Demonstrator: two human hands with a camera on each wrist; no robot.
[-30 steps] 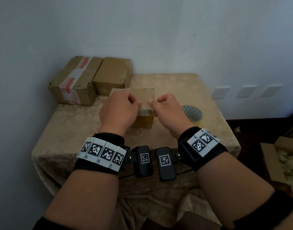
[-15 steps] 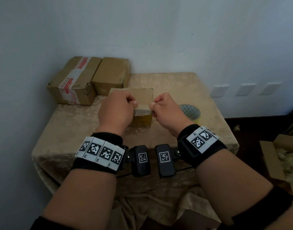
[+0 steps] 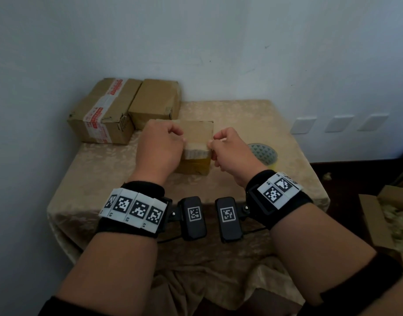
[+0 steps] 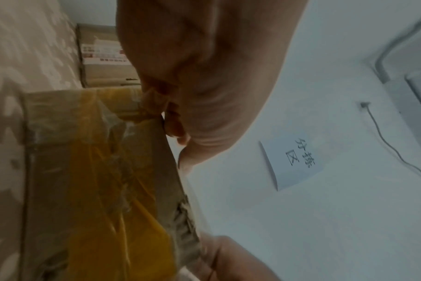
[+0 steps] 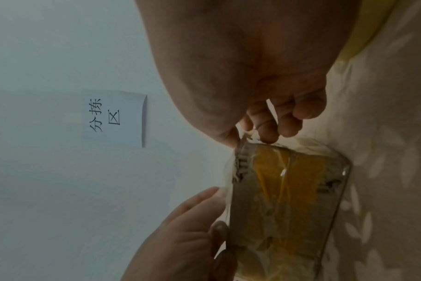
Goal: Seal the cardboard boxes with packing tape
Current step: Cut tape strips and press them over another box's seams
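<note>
Three cardboard boxes on the table point(image 3: 253, 115); left hand point(image 3: 159, 149) and right hand point(image 3: 232, 151) pinch the near box's point(image 3: 196, 133) front edge; tape roll point(image 3: 263, 153) beside.

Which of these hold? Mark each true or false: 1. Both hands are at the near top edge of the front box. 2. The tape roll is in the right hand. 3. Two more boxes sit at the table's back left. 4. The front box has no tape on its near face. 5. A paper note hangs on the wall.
1. True: the left hand and right hand pinch at the front box there.
2. False: the tape roll lies on the table.
3. True: the two boxes sit side by side.
4. False: yellow tape covers it.
5. True: the note bears writing.
</note>
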